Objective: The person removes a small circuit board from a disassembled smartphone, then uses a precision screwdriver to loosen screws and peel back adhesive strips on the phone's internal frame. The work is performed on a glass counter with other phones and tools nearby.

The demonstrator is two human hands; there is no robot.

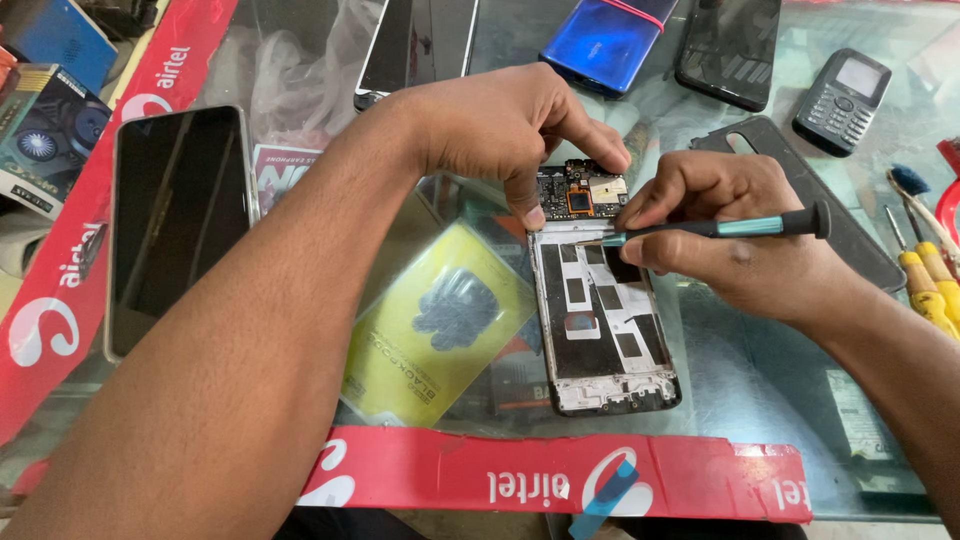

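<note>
Opened phone (603, 325) lies centre frame on glass desk (760, 380), back removed. Left hand (500, 125) presses fingertips (530, 212) on circuit board (582, 192) at its top end. Right hand (735, 235) grips screwdriver (720, 228), tip at board's lower edge. Yellow screwdrivers (930, 285) far right.

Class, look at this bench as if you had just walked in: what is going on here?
A person is working on an opened phone lying on a glass table. The left hand presses its fingertips on the circuit board at the phone's top end. The right hand holds a thin screwdriver with its tip at the frame just below that board. Other phones, a black phone case and yellow-handled screwdrivers lie around.
</note>
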